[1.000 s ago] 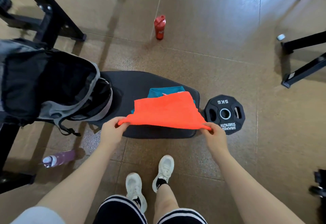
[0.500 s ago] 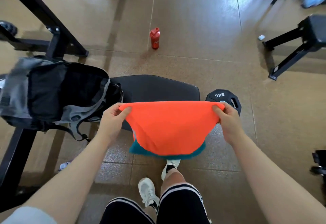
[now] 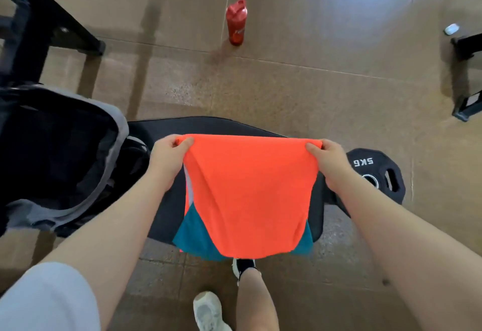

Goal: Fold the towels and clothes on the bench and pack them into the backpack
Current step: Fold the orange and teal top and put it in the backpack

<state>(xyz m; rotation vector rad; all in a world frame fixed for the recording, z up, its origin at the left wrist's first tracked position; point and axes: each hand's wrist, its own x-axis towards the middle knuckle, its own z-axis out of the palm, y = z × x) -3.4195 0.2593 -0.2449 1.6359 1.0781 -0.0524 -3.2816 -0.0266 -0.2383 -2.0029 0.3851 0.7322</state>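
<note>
- The left hand [image 3: 167,159] is pinching the left top corner of the orange cloth [image 3: 250,195], its grip pressed onto the fabric with thumb and curled fingers.
- The right hand [image 3: 330,165] is pinching the right top corner of the same cloth, its grip closed on the fabric in the same way.
- The orange cloth is hanging stretched between the two hands, above the near part of the desk [image 3: 208,127], with its lower edge drooping past the desk's near edge.
- A teal cloth [image 3: 194,236] is showing behind the orange one at the lower left and lower right; whether it is a separate piece or part of the same garment cannot be told.
- The backpack [image 3: 65,163] is lying open at the left end of the desk, its grey rim facing the camera and its dark inside showing.
- A black weight plate [image 3: 378,171] marked 5KG is sitting just beside the right end of the desk, partly behind the right hand.
- A red bottle [image 3: 236,22] is standing upright on the floor [image 3: 339,95], far beyond the desk.
- A black metal frame [image 3: 47,20] is standing at the far left.
- A white shoe [image 3: 208,312] is resting on the floor near the bottom edge.
</note>
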